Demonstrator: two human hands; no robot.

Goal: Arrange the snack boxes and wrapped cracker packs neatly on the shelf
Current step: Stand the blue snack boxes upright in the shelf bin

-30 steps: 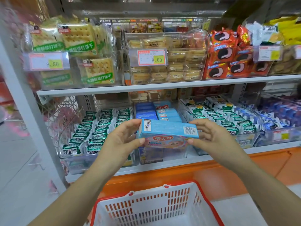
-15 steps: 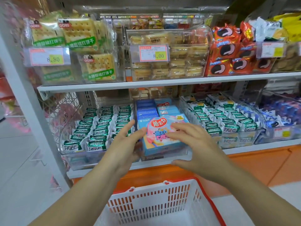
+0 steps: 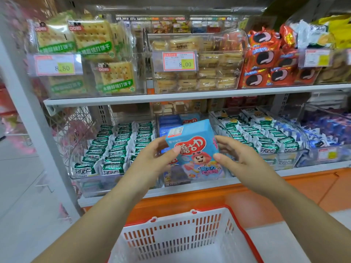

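A light blue snack box with a red logo and a cartoon figure stands upright, tilted back, at the front of the middle clear bin on the lower shelf. My left hand grips its left edge, thumb on the front. My right hand grips its right edge. More blue boxes lie stacked behind it. Green-and-white wrapped cracker packs fill the bin to the left in rows. Similar wrapped packs fill the bin to the right.
A red-rimmed white shopping basket sits below my arms. The upper shelf carries bins of large cracker packs, pale biscuits and red cookie packs. Blue-wrapped sweets lie at lower right. A white shelf post stands left.
The blue box was turned from lying flat to standing face-forward, then set upright at the bin's front. Both hands moved with it and now hold its side edges.
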